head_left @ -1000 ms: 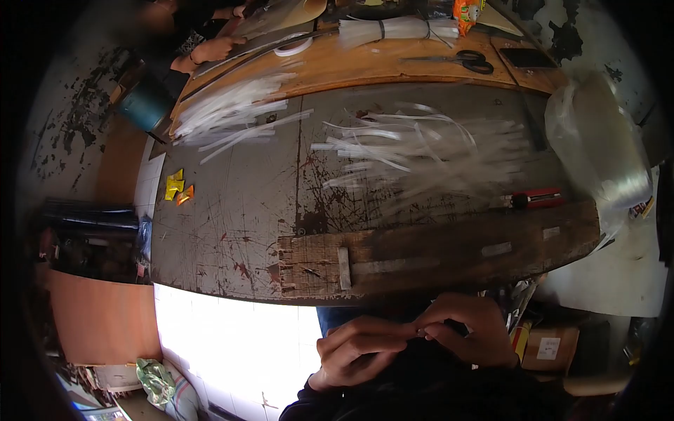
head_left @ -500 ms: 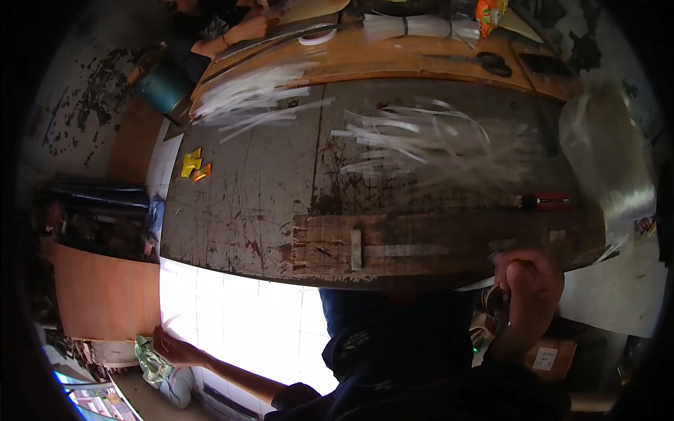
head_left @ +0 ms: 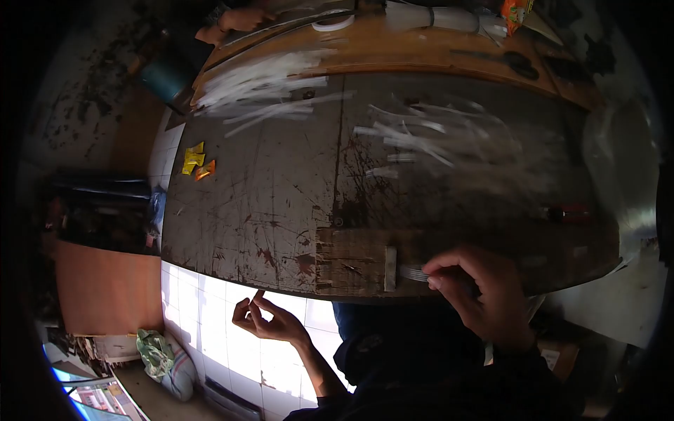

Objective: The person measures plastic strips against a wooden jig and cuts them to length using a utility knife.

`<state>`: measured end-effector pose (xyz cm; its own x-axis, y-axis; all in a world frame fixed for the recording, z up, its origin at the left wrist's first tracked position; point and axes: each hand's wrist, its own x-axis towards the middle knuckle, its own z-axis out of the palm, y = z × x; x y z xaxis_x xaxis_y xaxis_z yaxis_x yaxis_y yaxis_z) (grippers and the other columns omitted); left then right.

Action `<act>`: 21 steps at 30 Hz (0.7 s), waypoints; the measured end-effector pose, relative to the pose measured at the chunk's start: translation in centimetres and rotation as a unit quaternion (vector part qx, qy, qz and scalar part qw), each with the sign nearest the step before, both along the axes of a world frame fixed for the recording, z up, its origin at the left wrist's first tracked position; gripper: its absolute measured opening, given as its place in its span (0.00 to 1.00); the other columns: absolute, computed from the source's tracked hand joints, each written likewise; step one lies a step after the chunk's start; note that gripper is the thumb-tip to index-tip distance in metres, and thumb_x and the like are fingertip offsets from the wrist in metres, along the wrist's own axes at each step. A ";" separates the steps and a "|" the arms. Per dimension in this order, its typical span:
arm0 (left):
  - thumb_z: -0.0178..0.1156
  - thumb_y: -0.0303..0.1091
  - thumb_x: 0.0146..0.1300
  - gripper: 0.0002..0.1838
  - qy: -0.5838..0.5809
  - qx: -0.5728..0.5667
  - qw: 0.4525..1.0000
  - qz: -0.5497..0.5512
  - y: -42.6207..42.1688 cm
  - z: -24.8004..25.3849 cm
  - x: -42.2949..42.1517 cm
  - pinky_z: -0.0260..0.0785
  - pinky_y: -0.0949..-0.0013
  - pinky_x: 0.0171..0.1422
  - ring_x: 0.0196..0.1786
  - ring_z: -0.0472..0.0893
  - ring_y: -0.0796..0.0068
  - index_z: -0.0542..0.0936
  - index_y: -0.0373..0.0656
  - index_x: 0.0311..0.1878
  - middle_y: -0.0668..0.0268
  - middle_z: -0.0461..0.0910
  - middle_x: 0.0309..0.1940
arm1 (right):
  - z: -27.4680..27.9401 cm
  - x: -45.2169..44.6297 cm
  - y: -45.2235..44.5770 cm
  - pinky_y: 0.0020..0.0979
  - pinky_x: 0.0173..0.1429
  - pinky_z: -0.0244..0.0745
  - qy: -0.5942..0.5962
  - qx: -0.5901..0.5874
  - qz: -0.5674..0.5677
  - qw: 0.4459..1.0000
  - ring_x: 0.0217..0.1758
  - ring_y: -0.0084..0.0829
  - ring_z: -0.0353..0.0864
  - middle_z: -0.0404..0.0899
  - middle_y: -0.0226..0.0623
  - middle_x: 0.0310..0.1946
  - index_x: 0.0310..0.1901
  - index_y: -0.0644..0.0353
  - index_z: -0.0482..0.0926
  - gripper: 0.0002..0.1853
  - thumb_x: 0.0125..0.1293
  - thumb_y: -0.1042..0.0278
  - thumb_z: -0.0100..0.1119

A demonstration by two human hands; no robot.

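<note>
Thin pale strips (head_left: 414, 274) on wooden board (head_left: 352, 242)

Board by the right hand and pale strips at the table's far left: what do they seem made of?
The board looks like rough, unvarnished wood: brown, with a splintery, ragged end. The pale strips are probably smooth plastic, judging by their translucent white sheen, though blur leaves that open.

We can't read any words or numbers here. The orange packet (head_left: 517, 14) and the yellow wrappers (head_left: 191, 163) are too blurry for us. The pale label (head_left: 552, 358) on the brown box (head_left: 567, 356) is too small and dark for us to read.
</note>
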<state>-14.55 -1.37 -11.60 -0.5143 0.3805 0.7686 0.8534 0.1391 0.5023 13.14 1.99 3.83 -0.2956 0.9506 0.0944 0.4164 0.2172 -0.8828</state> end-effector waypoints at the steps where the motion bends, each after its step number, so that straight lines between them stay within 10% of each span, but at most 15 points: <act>1: 0.46 0.32 0.65 0.13 0.027 0.017 0.999 0.027 -0.1 0.6 0.0 0.56 0.72 0.28 0.33 0.65 0.78 0.77 0.35 0.30 0.63 0.65 0.33 | -0.1 -0.1 0.0 0.23 0.25 0.67 -0.002 -0.003 0.000 1.000 0.23 0.25 0.74 0.76 0.34 0.30 0.36 0.59 0.72 0.04 0.59 0.72 0.54; 8: 0.41 0.32 0.58 0.10 0.096 0.145 0.978 -0.111 1.7 4.4 4.4 0.54 0.71 0.34 0.34 0.63 0.72 0.67 0.41 0.23 0.61 0.61 0.31 | 0.3 -0.6 0.0 0.25 0.27 0.69 -0.023 -0.021 -0.011 0.999 0.26 0.27 0.76 0.76 0.35 0.30 0.37 0.59 0.72 0.05 0.59 0.74 0.55; 21: 0.48 0.50 0.55 0.12 0.090 0.076 0.945 -0.304 1.7 5.5 10.3 0.51 0.66 0.60 0.41 0.65 0.85 0.78 0.64 0.21 0.73 0.62 0.34 | 0.4 -0.6 0.1 0.30 0.32 0.71 -0.063 -0.008 -0.005 0.998 0.30 0.36 0.77 0.74 0.37 0.28 0.35 0.60 0.71 0.06 0.57 0.75 0.56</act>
